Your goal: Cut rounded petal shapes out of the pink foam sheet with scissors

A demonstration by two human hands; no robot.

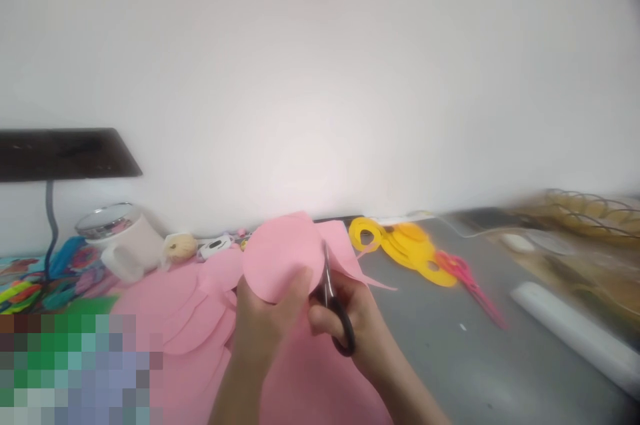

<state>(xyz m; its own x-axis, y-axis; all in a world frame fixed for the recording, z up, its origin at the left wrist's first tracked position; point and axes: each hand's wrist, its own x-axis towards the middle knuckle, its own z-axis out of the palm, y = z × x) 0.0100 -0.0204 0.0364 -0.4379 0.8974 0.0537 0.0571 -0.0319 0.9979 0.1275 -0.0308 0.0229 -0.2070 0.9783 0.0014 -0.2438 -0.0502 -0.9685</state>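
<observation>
Between thumb and fingers, my left hand (pixel 273 318) grips a round piece of pink paper (pixel 283 255), held up above the table. My right hand (pixel 355 312) has its fingers through the handles of black-handled scissors (pixel 340 322). Their blades point upward along the right edge of the circle, where a strip of pink paper (pixel 340 252) hangs off to the right. Below and to the left of my hands lie several overlapping cut pink circles (pixel 165 305). A large pink sheet (pixel 310 372) lies under my forearms.
Right of my hands, yellow paper rings and circles (pixel 407 245) lie beside pink scissors (pixel 473 285) on the grey table (pixel 425 352). A white bar (pixel 570 332) is further right. At left stand a white mug (pixel 125 245) and a small beige round object (pixel 181 247). A cable (pixel 50 225) hangs by the wall.
</observation>
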